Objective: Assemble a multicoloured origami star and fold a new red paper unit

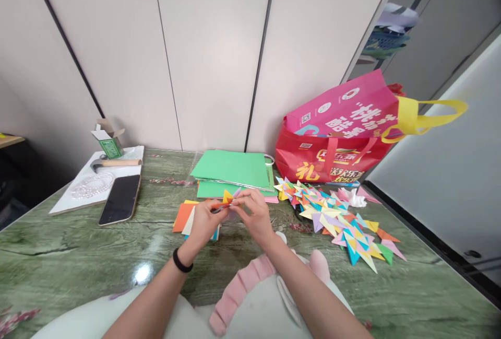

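Watching from afar, I see the left hand [204, 221] and right hand [256, 216] pinching the folded paper [227, 196], left of the pointy papers [354, 240]. It looks light and easy to crush; I'd hold its edges softly.

Pale panelled wall [215, 57] behind a green marbled table [415, 287]
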Available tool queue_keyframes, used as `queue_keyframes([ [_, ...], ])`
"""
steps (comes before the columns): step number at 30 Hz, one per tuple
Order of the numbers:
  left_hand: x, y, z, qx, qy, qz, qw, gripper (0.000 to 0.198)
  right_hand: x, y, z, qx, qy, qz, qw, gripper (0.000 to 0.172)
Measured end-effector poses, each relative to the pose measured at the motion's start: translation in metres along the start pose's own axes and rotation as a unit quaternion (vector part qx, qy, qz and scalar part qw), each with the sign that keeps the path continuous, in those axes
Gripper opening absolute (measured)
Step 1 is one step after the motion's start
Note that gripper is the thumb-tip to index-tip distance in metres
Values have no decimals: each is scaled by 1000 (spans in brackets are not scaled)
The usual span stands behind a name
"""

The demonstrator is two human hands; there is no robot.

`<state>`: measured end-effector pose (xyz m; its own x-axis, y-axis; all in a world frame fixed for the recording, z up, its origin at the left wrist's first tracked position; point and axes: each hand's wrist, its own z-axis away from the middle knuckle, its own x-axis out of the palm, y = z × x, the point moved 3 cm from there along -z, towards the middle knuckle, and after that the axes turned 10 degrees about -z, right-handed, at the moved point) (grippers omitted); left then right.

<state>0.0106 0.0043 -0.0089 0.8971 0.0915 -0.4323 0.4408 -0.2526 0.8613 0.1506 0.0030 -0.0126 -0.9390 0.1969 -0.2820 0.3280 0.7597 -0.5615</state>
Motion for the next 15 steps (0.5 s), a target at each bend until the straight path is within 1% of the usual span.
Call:
queue_keyframes([
  [3, 1, -2, 0, -8, -4, 9, 1000, 14, 0, -2, 0, -10, 14, 7, 1000, 3],
  [8, 1, -2, 0, -12, -14, 20, 1000, 15, -2, -7, -2, -48, 6, 34, 998, 5],
  [11, 1, 0, 0, -11, -22, 19, 999, 14, -3, -8, -3, -43, -2, 56, 997, 7],
  [15, 0, -1, 0, -20, -25, 25, 999, 17, -3, -5, -4, -18, -16, 72, 997, 7],
])
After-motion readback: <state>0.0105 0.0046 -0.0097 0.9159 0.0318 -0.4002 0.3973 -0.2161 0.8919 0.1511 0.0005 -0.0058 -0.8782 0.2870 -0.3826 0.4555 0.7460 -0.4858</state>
